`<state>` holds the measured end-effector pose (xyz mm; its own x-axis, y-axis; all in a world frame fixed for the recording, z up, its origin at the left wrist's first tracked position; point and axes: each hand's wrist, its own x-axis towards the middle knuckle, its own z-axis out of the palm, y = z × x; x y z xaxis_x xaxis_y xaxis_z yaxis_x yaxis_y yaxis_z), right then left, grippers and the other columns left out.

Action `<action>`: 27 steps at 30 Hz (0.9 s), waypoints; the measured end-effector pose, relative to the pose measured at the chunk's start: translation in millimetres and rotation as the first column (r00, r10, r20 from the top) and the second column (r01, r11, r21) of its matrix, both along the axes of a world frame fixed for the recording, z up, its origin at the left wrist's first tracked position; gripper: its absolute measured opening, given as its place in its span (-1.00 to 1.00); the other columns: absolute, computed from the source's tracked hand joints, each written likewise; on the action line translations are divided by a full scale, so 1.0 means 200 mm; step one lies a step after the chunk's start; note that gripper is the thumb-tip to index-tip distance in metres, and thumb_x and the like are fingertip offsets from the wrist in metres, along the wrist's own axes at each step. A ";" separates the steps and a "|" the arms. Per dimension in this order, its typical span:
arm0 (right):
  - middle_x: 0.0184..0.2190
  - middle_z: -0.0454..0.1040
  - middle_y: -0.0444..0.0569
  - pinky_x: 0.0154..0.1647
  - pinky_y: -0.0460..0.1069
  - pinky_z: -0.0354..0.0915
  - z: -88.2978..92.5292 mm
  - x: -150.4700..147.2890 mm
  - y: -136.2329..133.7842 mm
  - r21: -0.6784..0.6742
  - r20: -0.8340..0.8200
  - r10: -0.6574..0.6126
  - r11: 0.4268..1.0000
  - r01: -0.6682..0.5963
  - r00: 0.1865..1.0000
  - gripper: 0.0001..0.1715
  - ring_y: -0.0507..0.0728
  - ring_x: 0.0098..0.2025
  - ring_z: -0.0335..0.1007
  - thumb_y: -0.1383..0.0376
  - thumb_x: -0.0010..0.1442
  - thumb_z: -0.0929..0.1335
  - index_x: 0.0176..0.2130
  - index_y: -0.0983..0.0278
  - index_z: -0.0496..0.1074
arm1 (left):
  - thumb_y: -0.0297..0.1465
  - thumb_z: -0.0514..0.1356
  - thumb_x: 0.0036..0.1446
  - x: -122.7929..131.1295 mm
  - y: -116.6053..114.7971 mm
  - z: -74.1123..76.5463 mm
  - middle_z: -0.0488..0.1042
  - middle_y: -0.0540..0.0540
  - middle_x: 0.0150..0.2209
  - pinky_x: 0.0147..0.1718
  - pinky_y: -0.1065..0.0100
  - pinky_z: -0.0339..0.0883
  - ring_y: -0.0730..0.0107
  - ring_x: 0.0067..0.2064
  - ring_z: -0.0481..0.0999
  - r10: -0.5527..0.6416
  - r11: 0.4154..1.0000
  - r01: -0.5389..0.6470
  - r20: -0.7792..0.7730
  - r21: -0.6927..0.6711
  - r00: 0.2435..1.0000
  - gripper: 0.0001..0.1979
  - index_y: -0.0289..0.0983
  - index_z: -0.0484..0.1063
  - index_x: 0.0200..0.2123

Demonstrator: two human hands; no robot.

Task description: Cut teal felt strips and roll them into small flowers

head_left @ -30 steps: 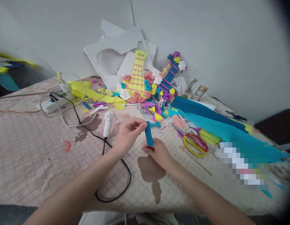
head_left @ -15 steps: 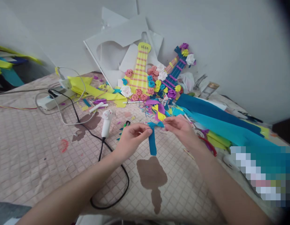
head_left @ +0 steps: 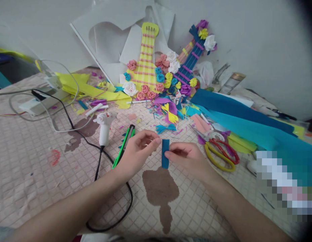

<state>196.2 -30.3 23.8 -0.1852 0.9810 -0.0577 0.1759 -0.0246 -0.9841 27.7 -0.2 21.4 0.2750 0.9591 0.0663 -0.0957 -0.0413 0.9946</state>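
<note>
A short blue paper strip [head_left: 165,158] stands upright between my hands, pinched along its right edge by the thumb and fingers of my right hand [head_left: 187,155]. Just left of the strip, my left hand [head_left: 143,145] has thumb and forefinger brought together near its top; whether anything is between them is too small to tell. Behind the strip a blue paper bow [head_left: 166,128] lies on the table, with a yellow bow [head_left: 170,113] on purple paper beyond it. Beside my left hand lies a green cutter [head_left: 124,147].
A white glue gun [head_left: 104,129] with a black cable stands at the left. Scissors [head_left: 220,155] lie right of my right hand. Yellow [head_left: 147,67] and blue [head_left: 190,67] paper guitars lean at the back, near rolled blue paper [head_left: 229,111].
The blue bow is now on the table, out of my hands. My right hand has come down and taken the blue strip. The view has shifted, showing the cutter and scissors more fully.
</note>
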 end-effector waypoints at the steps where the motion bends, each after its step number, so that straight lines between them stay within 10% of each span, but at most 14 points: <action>1: -0.53 0.45 -0.14 -0.39 -0.05 0.26 0.00 0.00 0.00 -0.006 0.017 -0.022 1.000 0.022 1.000 -0.86 0.03 -0.45 0.34 0.25 0.03 0.40 -0.50 0.26 0.45 | -0.32 0.23 0.04 0.00 0.00 0.00 0.38 0.02 -0.48 -0.53 0.47 0.21 0.52 -0.48 0.33 0.003 1.000 -0.003 -0.001 0.003 1.000 -0.87 -0.28 0.40 -0.41; 14: -0.62 0.37 -0.16 -0.53 -0.08 0.10 -0.02 -0.02 -0.04 0.051 0.297 -0.065 0.997 0.052 0.953 -0.68 0.01 -0.53 0.21 0.14 0.04 0.40 -0.60 0.27 0.36 | -0.30 0.23 0.01 0.02 -0.04 -0.03 0.40 -0.02 -0.52 -0.52 0.45 0.23 0.45 -0.48 0.36 -0.119 0.993 0.115 -0.260 -0.032 0.958 -0.83 -0.30 0.45 -0.40; 27: -0.61 0.32 -0.16 -0.53 -0.09 0.14 -0.06 -0.01 -0.01 -0.067 0.016 -0.099 0.993 0.100 0.995 -0.57 -0.01 -0.55 0.21 0.03 0.16 0.29 -0.54 0.28 0.39 | -0.42 0.20 -0.01 0.01 0.01 -0.04 0.52 -0.06 -0.46 -0.42 0.40 0.36 0.40 -0.44 0.48 -0.167 0.985 0.158 -0.155 -0.070 0.974 -0.89 -0.31 0.51 -0.41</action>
